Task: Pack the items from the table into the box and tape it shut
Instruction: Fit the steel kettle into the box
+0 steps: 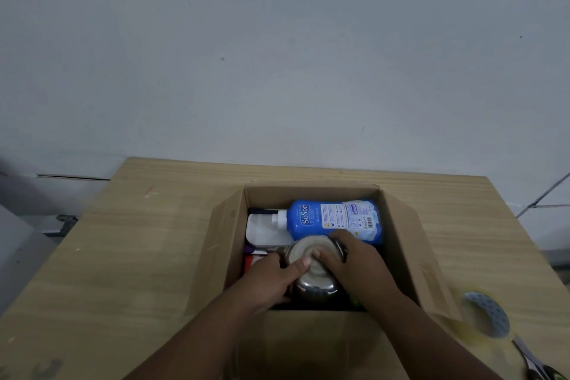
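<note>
Left hand (268, 279) is being used to grip the left flank of a steel pot (314, 284), with its thumb being laid across the pot's top and its fingers being curled down the side. Just to the left of that hand, a white container (262, 230) and something red (248, 265), too hidden to be named, are being seen low inside the box (222, 244). The pot is being held directly between the two hands, within the near half of the box; whether it is resting on anything cannot be told. On the pot's other flank, the right hand (354, 259) is being closed round the far right rim, its thumb being set on top beside the left thumb. Just beyond the right hand's fingertips, a blue bottle (333, 217) is lying on its side, its long axis running left to right and its cap pointing left. Whether the fingers are touching it cannot be told. The pot is being judged as on its way into the gap on the near side of the bottle, so room is being needed straight down from both hands. Well to the right of the right hand, outside the box and past its right flap, a tape roll (487, 315) is lying on the worktop (123, 256). The right hand is being judged the nearer for it.
</note>
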Demonstrator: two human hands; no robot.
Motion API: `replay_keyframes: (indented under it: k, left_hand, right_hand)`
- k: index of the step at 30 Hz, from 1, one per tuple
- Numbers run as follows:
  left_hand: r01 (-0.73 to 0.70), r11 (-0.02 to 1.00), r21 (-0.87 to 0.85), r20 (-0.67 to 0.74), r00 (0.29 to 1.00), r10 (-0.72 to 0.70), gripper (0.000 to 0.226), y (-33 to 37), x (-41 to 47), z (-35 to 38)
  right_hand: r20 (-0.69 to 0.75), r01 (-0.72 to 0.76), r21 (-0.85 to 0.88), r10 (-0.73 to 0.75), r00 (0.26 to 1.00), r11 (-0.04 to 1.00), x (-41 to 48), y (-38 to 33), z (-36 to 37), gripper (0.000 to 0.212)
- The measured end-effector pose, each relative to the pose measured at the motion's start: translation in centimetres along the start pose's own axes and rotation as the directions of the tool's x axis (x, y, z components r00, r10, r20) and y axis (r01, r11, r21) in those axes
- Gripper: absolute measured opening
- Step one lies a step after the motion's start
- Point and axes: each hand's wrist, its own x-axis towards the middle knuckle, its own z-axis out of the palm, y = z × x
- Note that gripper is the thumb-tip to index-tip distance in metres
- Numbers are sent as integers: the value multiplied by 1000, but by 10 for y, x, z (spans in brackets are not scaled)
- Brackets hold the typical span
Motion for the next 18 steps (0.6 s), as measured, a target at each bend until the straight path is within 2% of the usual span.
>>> replay_keyframes:
  k: [2, 5, 8, 10, 12, 16, 18]
  left_hand:
    - [9, 1000, -16, 12, 1000, -9, 53, -2, 2, 0]
    - [16, 1000, 18, 55, 998, -17, 49, 1, 1, -6]
    - [-24, 978, 208, 46, 999, 15, 75, -5, 3, -11]
    - [-52, 969, 243, 35, 998, 45, 86, -11, 5, -11]
    - [-55, 964, 260, 8, 998, 54, 90, -9, 4, -10]
    - [-41, 957, 288, -38, 998, 54, 73, -1, 2, -7]
    - [-42, 948, 316, -63, 996, 65, 76, -5, 0, -4]
  right_hand:
    - [59, 43, -19, -41, 997, 999, -3, 1, 0, 66]
    - [242, 84, -75, -63, 968, 994, -9, 6, 0, 113]
    - [322, 104, -112, -63, 945, 988, -9, 12, -2, 140]
    - [337, 91, -81, -59, 940, 993, -7, 16, -2, 142]
    - [319, 79, -8, -72, 945, 997, -4, 17, -1, 132]
    - [324, 40, 25, -46, 945, 999, -4, 11, -3, 127]
    - [339, 51, 4, -49, 939, 999, -5, 10, -3, 128]
